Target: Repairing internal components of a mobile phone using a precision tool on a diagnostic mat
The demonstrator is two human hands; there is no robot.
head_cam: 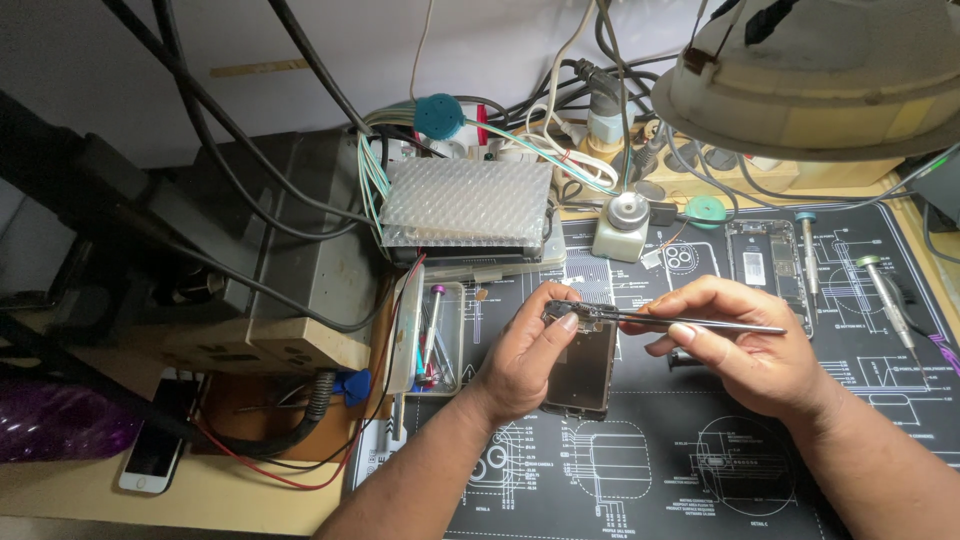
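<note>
My left hand [528,352] grips an opened smartphone body [585,365], tilted up off the black work mat [640,470], thumb pressed on its top edge. My right hand [745,345] pinches a pair of metal tweezers [690,322]; their tips reach left onto the top edge of the phone next to my left thumb. Both forearms come in from the bottom of the head view.
A second opened phone frame [765,265] and two screwdrivers [885,290] lie on the mat at right. A clear parts box [440,340] with tools sits at left, a bubble-wrapped pack [465,205] behind it, a lamp [800,75] overhead, a white phone [155,450] lower left.
</note>
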